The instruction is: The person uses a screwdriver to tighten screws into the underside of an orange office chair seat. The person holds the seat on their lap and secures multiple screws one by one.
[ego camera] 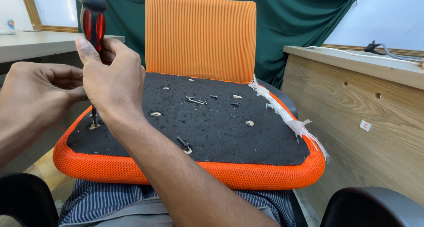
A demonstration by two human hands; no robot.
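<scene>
The right hand gripped one red-and-black screwdriver upright at the near left corner of the black-felted seat underside, its tip on a bolt the left hand pinched, fingertips hidden. About five loose black bolts lay mid-panel among pale round holes. Orange mesh rimmed the upturned seat; torn plastic wrap trailed along its right edge.

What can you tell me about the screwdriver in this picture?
The screwdriver has a thick red and black handle and a thin metal shaft. It stands upright, its tip on a screw at the near left corner of the black seat underside. The right hand grips the handle; the left hand is beside it, touching the right hand.
</scene>
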